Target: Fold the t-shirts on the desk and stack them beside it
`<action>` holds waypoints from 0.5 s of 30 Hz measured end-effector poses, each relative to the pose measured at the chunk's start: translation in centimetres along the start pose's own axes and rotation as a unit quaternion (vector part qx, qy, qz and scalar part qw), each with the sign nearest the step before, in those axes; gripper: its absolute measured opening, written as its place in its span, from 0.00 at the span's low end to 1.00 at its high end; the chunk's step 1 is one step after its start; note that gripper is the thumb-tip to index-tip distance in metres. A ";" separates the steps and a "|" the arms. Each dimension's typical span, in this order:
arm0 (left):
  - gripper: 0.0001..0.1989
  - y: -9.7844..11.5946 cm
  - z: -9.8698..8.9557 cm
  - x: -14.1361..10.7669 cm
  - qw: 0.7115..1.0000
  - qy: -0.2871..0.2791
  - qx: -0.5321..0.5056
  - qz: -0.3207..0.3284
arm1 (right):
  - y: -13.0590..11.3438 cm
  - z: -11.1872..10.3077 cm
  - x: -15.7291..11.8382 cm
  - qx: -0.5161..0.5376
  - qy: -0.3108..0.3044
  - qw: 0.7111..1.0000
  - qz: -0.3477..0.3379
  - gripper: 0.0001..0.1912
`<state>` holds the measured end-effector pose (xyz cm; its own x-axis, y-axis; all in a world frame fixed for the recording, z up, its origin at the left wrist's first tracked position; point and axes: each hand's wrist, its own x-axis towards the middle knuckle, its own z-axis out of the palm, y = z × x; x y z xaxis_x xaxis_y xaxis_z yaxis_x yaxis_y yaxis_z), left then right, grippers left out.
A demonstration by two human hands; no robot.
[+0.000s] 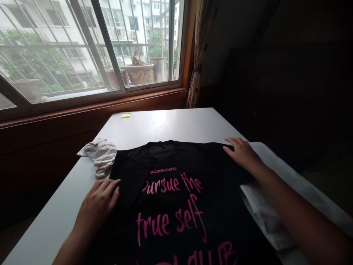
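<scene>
A black T-shirt (176, 158) with pink lettering lies spread on a white table, its neckline at the far end. Its left sleeve is folded inward over the chest. At that folded edge, my left hand (100, 197) has its fingers curled together on the black cloth. My right hand (241, 151) is at the shirt's right shoulder, thumb and fingers apart, the fingertips at the cloth's edge. The lower part of the shirt runs out of view at the bottom.
A crumpled white cloth (100, 154) lies left of the shirt. Folded whitish plastic or cloth (264, 217) sits under my right forearm. A yellow sticky note (126, 115) is on the table's (182, 123) far side. Beyond stand a barred window and a tied curtain (195, 81).
</scene>
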<state>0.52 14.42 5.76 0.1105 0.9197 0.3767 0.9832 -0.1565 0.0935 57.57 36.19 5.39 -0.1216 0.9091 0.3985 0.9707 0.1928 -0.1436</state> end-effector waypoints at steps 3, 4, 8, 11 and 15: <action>0.22 1.9 1.2 3.5 0.999 -0.008 -0.022 0.038 | 4.7 1.1 -1.8 -0.027 -0.014 0.994 0.108 0.30; 0.23 2.5 2.0 4.7 0.998 -0.017 -0.028 0.046 | 5.5 1.6 -2.5 -0.028 -0.027 0.991 0.127 0.32; 0.27 4.5 6.0 9.3 0.996 -0.091 -0.021 0.002 | 6.5 3.7 -4.4 -0.016 -0.036 0.991 0.129 0.32; 0.29 5.5 8.8 11.8 0.991 -0.125 -0.014 -0.048 | 6.2 4.1 -4.9 0.008 0.016 0.992 0.129 0.30; 0.32 5.8 10.7 13.1 0.989 -0.126 -0.008 -0.080 | 6.4 3.6 -5.2 0.018 0.072 0.986 0.152 0.29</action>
<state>9.23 29.40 1.33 -0.0113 0.9934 0.1138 0.9890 -0.0057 0.1477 63.63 34.04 -0.88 0.2071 0.8653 0.4564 0.9492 -0.0649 -0.3079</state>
